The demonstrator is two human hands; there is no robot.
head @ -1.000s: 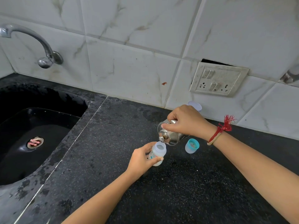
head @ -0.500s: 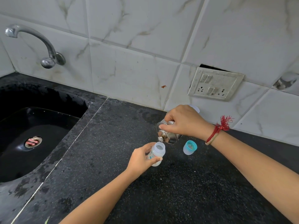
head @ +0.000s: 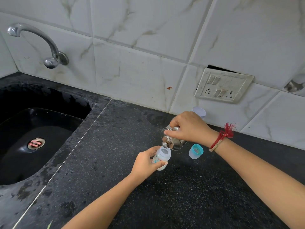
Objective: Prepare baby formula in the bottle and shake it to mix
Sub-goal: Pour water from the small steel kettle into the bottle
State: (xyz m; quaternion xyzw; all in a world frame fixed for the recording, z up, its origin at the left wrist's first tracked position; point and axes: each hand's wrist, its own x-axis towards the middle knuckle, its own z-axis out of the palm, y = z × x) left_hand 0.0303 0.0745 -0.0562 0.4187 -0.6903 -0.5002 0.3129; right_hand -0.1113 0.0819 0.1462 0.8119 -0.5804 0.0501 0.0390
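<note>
Item one: a small white translucent plastic baby bottle (head: 162, 157), mouth uncovered, resting on or just above the black speckled stone counter (head: 115, 187) (we cannot tell which), a little right of mid-view. Our left hand (head: 145, 162) wraps it from the near side, thumb across the front. We judge that this hold steadies a light, tippable vessel under the pour. Item two: a shiny round steel pot with a knobbed lid (head: 173, 141), tipped well over toward the bottle so that its knob sits just above the open mouth. Our right hand (head: 189, 128) clasps it from above, fingers curled over the body and forefinger laid along the rim, seemingly to keep the lid on while the pot is tilted. Whether anything is running out we cannot see. Item three: a teal-topped translucent plastic cap (head: 196, 151), parked just right of the bottle and apart from it, handy for closing. Item four: a pale round plastic lid (head: 199, 111) at the wall, behind the right hand. A red thread wristband (head: 222, 138) circles the right wrist. Room: open counter lies nearer us and rightward. To the left the slab ends at the rim of the black sunken sink (head: 85, 109), well apart from the bottle, under a curved chrome tap (head: 33, 38). A white switch plate (head: 223, 85) sits on the wall above, so we judge that splashes should be kept low.
</note>
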